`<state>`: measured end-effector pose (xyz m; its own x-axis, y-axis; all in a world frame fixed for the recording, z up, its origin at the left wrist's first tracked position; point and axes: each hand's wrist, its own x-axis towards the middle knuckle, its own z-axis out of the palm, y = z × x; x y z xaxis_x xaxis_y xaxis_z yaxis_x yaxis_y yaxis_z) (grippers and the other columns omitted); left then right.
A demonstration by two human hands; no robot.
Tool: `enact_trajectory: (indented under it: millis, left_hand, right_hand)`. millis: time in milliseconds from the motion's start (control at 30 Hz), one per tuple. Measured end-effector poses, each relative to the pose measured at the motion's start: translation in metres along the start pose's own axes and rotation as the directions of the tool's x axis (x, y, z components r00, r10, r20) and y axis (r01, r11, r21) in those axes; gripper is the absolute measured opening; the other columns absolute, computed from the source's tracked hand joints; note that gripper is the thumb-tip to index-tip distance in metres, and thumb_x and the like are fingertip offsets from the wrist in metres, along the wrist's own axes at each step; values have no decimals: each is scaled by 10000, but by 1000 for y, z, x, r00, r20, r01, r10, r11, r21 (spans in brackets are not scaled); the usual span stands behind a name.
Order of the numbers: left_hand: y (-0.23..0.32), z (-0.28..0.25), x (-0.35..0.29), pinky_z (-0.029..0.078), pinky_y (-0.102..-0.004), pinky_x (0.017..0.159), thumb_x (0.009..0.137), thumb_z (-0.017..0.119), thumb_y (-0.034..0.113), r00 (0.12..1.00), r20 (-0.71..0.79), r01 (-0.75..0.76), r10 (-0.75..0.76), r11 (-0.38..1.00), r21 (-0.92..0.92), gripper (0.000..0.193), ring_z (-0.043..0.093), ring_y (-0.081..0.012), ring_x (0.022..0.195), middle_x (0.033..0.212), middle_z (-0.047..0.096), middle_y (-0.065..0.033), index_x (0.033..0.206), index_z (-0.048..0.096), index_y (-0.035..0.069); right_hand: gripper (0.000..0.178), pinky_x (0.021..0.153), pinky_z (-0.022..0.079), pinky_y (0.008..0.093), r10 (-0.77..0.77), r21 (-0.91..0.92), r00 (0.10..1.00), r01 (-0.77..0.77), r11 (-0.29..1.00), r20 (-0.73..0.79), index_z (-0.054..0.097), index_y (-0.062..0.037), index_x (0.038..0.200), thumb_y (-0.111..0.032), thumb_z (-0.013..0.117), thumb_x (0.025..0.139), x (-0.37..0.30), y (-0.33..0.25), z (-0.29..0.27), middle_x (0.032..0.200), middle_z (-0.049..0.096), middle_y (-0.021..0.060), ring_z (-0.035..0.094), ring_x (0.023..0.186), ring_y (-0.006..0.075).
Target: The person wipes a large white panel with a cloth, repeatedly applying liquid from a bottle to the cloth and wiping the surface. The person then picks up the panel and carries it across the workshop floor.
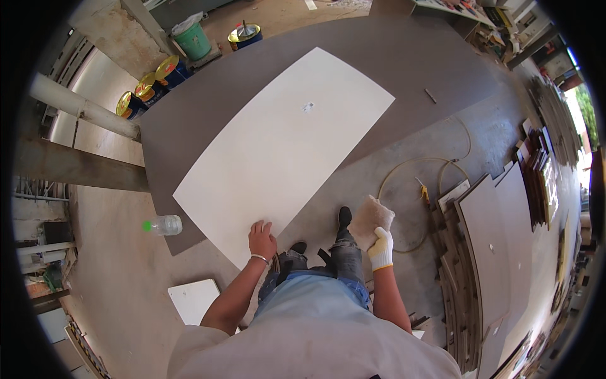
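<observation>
Broadly, a workshop seen from above, with a large grey-brown worktop [429, 57] stretching across the upper half of the frame. On it, slanting from the top centre down towards the lower centre, lies a long white panel [284, 145], flat and smooth. A stack of boards [489, 234] fills much of the right side, and a smaller white board [192, 300] lies at the lower left.

Right of the lower centre, a thick, square, beige fleecy pad [370, 221] is held up beside the panel, apart from it. A green bucket [192, 43] stands at the upper left, near some dark blue tins with yellowish lids [170, 71].

The right hand [380, 249], in a white knitted glove, grips the pad's lower edge, thumb over the near face; the fingers behind it are hidden. The bare left hand [262, 241] rests on the panel's near end, its fingers slightly spread and holding nothing. A clear bottle with a green cap [167, 225] lies at the left. Smallest is a pale, broken mark [308, 107] on the panel's upper part.

The step in hand seems to be wiping or buffing the panel; the next move probably calls for laying the pad flat on its face while the left hand steadies it.
</observation>
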<state>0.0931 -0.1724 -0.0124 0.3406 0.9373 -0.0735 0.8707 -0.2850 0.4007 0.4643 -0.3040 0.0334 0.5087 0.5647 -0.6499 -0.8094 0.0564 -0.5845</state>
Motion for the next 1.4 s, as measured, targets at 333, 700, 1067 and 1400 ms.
enact_trajectory:
  millis: [333,700,1067,1400]
  left_hand:
    - [55,45,234,310,-509,1202,915,614,109,987,-58,156,-149,978,141,549,347,-396,1476,1598,382,-193,1454,512,92]
    - [81,83,372,135,-609,1250,1020,446,277,960,-202,251,-195,919,304,640,169,-411,1579,1694,238,-215,1611,303,76]
    - [99,70,381,99,-651,1231,970,454,218,975,-155,200,-160,936,289,693,130,-480,1565,1685,184,-281,1601,262,4]
    - [101,58,375,42,-684,1225,937,462,257,971,-72,240,-230,949,203,736,93,-529,1558,1677,155,-330,1576,278,-57]
  right_hand:
    - [682,1143,384,363,-226,-877,850,442,-188,476,438,-50,1552,19,539,882,120,-56,121,1527,512,175,490,1412,307]
    - [665,1212,264,573,175,-600,625,780,-178,761,532,-45,1481,-297,677,883,174,36,163,1612,413,184,351,1499,409]
    - [763,1272,162,568,-445,-794,711,265,-548,544,420,29,1536,-192,692,859,432,-125,234,1666,291,250,219,1548,468]
    - [652,1248,196,533,-333,-694,685,351,-628,648,434,14,1522,-247,610,951,504,-96,370,1620,390,203,324,1497,388]
